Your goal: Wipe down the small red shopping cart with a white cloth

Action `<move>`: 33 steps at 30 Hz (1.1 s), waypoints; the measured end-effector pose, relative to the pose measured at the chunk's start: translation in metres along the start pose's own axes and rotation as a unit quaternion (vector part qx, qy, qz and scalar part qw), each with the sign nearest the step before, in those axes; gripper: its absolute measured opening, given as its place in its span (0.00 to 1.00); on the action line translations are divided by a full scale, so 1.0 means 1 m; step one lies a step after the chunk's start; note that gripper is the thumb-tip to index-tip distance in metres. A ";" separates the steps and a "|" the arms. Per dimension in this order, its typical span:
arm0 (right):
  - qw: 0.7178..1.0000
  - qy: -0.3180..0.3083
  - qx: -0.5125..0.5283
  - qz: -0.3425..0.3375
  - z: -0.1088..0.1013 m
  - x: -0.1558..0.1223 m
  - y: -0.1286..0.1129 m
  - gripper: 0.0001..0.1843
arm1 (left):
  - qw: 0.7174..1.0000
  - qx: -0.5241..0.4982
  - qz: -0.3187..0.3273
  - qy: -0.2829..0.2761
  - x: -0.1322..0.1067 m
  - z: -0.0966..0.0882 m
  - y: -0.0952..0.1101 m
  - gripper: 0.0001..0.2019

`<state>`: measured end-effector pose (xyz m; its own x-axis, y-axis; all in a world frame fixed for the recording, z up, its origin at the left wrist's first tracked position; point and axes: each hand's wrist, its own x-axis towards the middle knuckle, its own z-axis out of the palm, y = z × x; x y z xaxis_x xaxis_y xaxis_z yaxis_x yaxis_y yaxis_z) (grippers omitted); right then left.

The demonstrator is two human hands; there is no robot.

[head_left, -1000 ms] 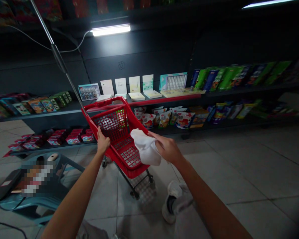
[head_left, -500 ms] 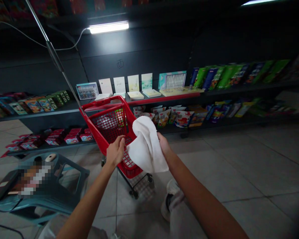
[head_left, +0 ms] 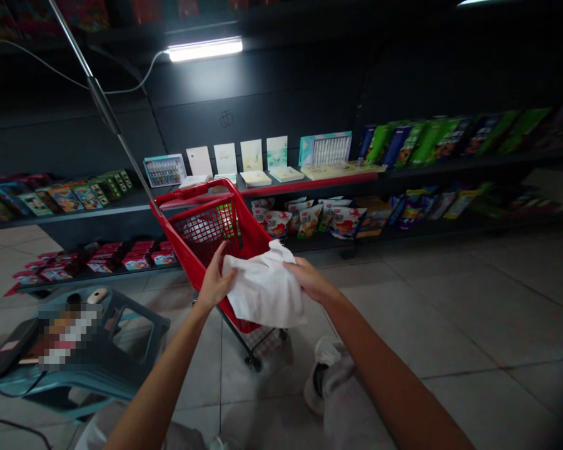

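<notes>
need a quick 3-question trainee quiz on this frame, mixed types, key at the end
1. True or false: both hands grip the white cloth.
2. What stands right behind the cloth? A) a green crate B) the small red plastic shopping cart C) a cardboard box
3. Which piece of furniture stands on the floor beside the left hand?

Key
1. True: the left hand and the right hand each pinch an upper corner.
2. B
3. The blue plastic stool.

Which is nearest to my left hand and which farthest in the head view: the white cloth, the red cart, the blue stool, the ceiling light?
From the left hand:
1. White cloth, held at its edge.
2. Red cart, just behind.
3. Blue stool, lower left.
4. Ceiling light, high above.
</notes>
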<state>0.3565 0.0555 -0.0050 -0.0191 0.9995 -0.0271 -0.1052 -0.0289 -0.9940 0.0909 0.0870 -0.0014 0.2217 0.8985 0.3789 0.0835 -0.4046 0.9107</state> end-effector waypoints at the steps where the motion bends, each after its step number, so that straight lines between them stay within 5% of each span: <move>1: 1.000 0.013 0.005 -0.003 -0.006 0.000 -0.003 0.18 | 1.000 -0.022 -0.002 0.010 0.000 0.000 0.002 0.47; 6: 0.996 -0.036 0.019 -0.078 -0.026 -0.006 -0.023 0.20 | 0.990 -0.128 -0.054 0.035 -0.001 0.002 0.011 0.48; 12: 0.986 -0.090 -0.073 -0.124 -0.031 -0.011 -0.024 0.16 | 0.988 -0.114 -0.058 0.088 0.002 -0.002 0.006 0.14; 15: 0.991 -0.054 -0.018 -0.119 -0.033 -0.009 -0.017 0.13 | 0.978 -0.171 -0.028 0.119 0.001 -0.006 0.004 0.17; 18: 0.991 -0.005 0.068 -0.116 -0.033 -0.006 -0.011 0.08 | 0.975 -0.206 -0.016 0.081 -0.001 -0.011 0.003 0.27; 20: 0.986 -0.008 0.068 -0.152 -0.033 -0.006 -0.009 0.04 | 0.980 -0.189 -0.010 0.058 -0.002 -0.014 0.003 0.25; 25: 0.947 -0.016 -0.092 -0.309 -0.037 -0.012 -0.020 0.12 | 0.990 -0.121 0.000 0.066 -0.006 -0.016 -0.001 0.27; 29: 0.926 0.017 -0.153 -0.345 -0.039 -0.021 -0.031 0.15 | 0.997 -0.057 -0.015 0.045 -0.008 -0.017 0.000 0.32; 33: 0.937 0.041 -0.147 -0.316 -0.035 -0.023 -0.034 0.11 | 0.994 -0.021 -0.075 -0.076 -0.005 -0.022 0.013 0.23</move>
<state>0.3954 0.0340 0.0252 0.0314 0.8142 0.5797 0.2089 0.5618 -0.8004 0.0698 0.0810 0.0127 0.3546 0.9108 0.2114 0.0860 -0.2569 0.9626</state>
